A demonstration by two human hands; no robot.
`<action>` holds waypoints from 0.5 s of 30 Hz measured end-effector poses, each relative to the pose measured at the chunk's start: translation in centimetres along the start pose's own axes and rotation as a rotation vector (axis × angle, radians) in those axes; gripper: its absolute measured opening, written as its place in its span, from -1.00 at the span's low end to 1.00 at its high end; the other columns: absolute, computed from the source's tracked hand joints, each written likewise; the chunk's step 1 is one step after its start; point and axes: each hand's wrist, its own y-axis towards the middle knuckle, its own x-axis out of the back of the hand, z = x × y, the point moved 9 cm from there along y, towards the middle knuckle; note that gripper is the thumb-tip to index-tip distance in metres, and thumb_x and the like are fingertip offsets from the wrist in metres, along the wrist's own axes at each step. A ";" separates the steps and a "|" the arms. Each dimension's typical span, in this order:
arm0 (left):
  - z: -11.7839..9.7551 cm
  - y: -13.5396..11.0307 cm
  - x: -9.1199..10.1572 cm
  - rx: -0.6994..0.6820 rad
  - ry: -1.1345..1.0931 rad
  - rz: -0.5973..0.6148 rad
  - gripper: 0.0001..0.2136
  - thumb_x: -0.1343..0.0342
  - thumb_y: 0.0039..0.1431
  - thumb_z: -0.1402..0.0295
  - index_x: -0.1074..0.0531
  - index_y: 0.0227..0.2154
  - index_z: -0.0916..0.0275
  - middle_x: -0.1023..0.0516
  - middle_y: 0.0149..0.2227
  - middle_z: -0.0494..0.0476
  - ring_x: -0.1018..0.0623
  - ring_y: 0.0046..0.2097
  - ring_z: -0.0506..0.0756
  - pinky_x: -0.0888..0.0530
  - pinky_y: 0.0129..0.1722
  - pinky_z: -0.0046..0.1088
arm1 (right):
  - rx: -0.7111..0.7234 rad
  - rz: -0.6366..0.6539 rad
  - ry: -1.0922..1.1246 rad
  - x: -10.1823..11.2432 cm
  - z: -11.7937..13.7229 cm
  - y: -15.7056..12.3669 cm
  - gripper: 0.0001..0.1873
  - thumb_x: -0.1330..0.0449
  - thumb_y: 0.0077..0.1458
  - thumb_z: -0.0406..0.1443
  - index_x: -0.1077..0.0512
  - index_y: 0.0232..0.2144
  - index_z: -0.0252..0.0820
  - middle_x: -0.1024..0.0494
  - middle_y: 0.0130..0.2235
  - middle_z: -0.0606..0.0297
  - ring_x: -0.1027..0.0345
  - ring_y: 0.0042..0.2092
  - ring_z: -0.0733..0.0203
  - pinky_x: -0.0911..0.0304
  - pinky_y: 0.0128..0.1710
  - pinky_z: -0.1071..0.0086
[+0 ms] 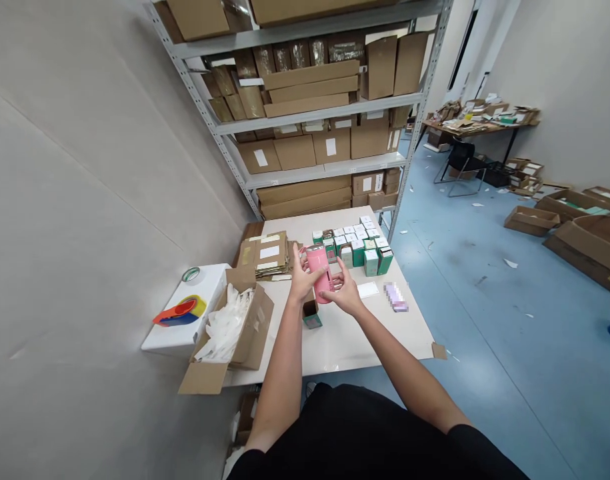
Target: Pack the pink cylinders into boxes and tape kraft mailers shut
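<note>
Just left of the frame's centre, our left hand [301,279] is wrapped around a pink bottle [318,272], with fingers behind it and the thumb at the near side. Our right hand [345,291] comes in from the right and its fingers are closed on the bottle's lower half. The bottle stands nearly upright in the air between both hands, its pale cap on top, above the white table [345,337].

Directly below the bottle, a small green box [312,318] stands on the table with its top open. To the right of our right hand lie a white card [368,289] and, further right, a blurred purple item [397,297]; we cannot tell what it is. Behind the hands, toward the middle of the frame, a cluster of green and white boxes [359,243] stands in rows.

Left of the hands lies a stack of flattened cardboard [267,255]. Lower left of that, an open carton [235,333] holds clear plastic bags. Beside it, a white side surface [172,337] carries a tape dispenser [181,312] and a roll of tape [191,274]. A metal shelf [315,107] loaded with cartons fills the top of the frame.
</note>
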 end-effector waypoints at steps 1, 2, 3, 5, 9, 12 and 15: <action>0.1 0.0 -0.1 0.010 0.013 -0.011 0.29 -0.52 -0.06 0.23 0.37 0.50 -0.09 -0.45 0.23 0.27 -0.57 0.12 0.19 -0.50 0.14 -0.26 | -0.008 -0.008 -0.011 0.3 -0.1 -0.1 0.31 -0.51 -0.17 -0.16 0.13 0.49 0.10 -0.55 -0.11 0.28 -0.49 -0.16 0.10 -0.48 -0.02 0.08; 0.1 0.1 -0.3 0.016 0.016 -0.016 0.30 -0.52 -0.08 0.25 0.37 0.50 -0.06 -0.49 0.18 0.26 -0.59 0.08 0.17 -0.51 0.13 -0.26 | -0.009 0.002 -0.009 0.5 -0.1 -0.2 0.33 -0.52 -0.17 -0.15 0.14 0.49 0.11 -0.55 -0.08 0.26 -0.49 -0.12 0.09 -0.47 0.01 0.07; 0.0 0.2 -0.4 0.017 0.009 -0.012 0.30 -0.52 -0.07 0.26 0.38 0.50 -0.04 -0.52 0.12 0.25 -0.60 0.04 0.16 -0.52 0.11 -0.26 | -0.004 0.034 0.010 0.5 -0.1 -0.3 0.34 -0.52 -0.17 -0.14 0.16 0.49 0.12 -0.54 -0.03 0.24 -0.49 -0.07 0.07 -0.45 0.04 0.06; -0.1 0.4 -0.9 0.020 -0.029 0.021 0.28 -0.49 -0.02 0.24 0.43 0.50 0.00 -0.58 0.02 0.22 -0.62 -0.03 0.13 -0.54 0.07 -0.25 | 0.022 0.133 0.087 0.0 0.3 -0.5 0.35 -0.51 -0.14 -0.12 0.22 0.50 0.16 -0.52 0.05 0.21 -0.47 0.03 0.06 -0.42 0.09 0.06; -0.3 0.4 -1.6 0.029 -0.070 0.075 0.24 -0.46 0.03 0.21 0.43 0.50 -0.02 -0.58 0.01 0.20 -0.62 -0.01 0.13 -0.53 0.08 -0.24 | 0.051 0.166 0.136 -0.1 0.7 -0.7 0.35 -0.52 -0.12 -0.11 0.23 0.50 0.16 -0.51 0.05 0.21 -0.48 0.03 0.04 -0.41 0.09 0.07; -0.4 0.4 -0.6 0.018 -0.039 -0.008 0.28 -0.51 -0.06 0.21 0.37 0.50 -0.03 -0.57 0.01 0.19 -0.61 0.00 0.14 -0.53 0.08 -0.26 | 0.061 0.077 0.049 0.1 0.8 -0.8 0.46 -0.56 -0.20 -0.11 0.27 0.51 0.11 -0.50 0.05 0.20 -0.47 0.03 0.01 -0.37 0.14 0.04; -0.5 0.3 0.5 0.005 -0.062 -0.066 0.32 -0.54 -0.11 0.20 0.37 0.50 0.00 -0.58 -0.05 0.15 -0.63 -0.06 0.13 -0.54 0.05 -0.27 | 0.075 0.137 0.045 -1.0 1.1 -0.9 0.49 -0.54 -0.16 -0.11 0.41 0.50 0.12 -0.46 0.13 0.17 -0.44 0.08 0.01 -0.37 0.14 0.05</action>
